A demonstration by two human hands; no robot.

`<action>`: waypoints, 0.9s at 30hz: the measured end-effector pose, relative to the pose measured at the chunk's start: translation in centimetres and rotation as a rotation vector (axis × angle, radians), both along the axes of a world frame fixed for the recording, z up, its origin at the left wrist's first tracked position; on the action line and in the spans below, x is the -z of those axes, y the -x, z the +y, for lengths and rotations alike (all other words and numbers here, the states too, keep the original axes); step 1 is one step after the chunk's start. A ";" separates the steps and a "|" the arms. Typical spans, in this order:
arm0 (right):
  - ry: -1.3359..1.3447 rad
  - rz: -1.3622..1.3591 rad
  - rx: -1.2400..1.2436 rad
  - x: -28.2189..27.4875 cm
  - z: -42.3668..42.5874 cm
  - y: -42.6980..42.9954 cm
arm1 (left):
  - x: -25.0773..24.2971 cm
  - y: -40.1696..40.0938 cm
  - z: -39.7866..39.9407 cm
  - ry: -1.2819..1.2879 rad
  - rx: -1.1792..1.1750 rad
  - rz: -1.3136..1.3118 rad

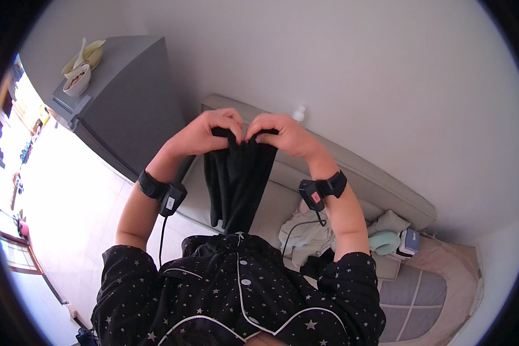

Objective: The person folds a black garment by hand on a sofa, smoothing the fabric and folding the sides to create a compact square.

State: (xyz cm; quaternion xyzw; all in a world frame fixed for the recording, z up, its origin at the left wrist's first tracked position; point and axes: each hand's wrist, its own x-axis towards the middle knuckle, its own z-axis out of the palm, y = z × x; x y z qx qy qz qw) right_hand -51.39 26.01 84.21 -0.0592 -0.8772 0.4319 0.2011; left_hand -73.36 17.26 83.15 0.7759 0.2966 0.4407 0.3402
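A black cloth garment (240, 186) hangs in front of me, its folds falling towards my waist. My left hand (218, 129) pinches its upper edge on one side. On the other side my right hand (277, 133) grips the same edge, the fingertips of both hands almost meeting. The garment's exact kind cannot be told from its bunched shape. A black strapped device sits on each forearm, one on the left (169, 199) and one on the right (315, 193), each with a cable.
Behind the garment a beige sofa (350, 151) runs along the wall, with a white bottle (299, 113) at its back. Rumpled clothes (305, 235) lie on the seat. Left stands a grey refrigerator (129, 91) bearing a white bowl (78, 82) and a yellowish dish (96, 54). A fabric tent (462, 281) is at lower right.
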 end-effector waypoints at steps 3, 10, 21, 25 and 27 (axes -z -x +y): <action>-0.102 -0.030 0.417 -0.1 -0.1 -0.3 | 0.5 1.5 0.0 -0.038 -0.368 0.094; -0.225 0.029 0.860 3.1 0.1 2.9 | 3.4 0.3 0.9 0.081 -0.855 0.028; -0.322 -0.007 0.832 4.6 -0.8 4.8 | 4.7 0.2 2.0 0.089 -0.970 -0.065; -0.377 -0.135 0.680 4.4 -0.4 3.5 | 4.8 1.1 1.6 0.024 -0.925 -0.013; -0.383 -0.208 0.734 3.4 -0.1 3.1 | 4.5 1.2 1.4 0.099 -0.813 0.093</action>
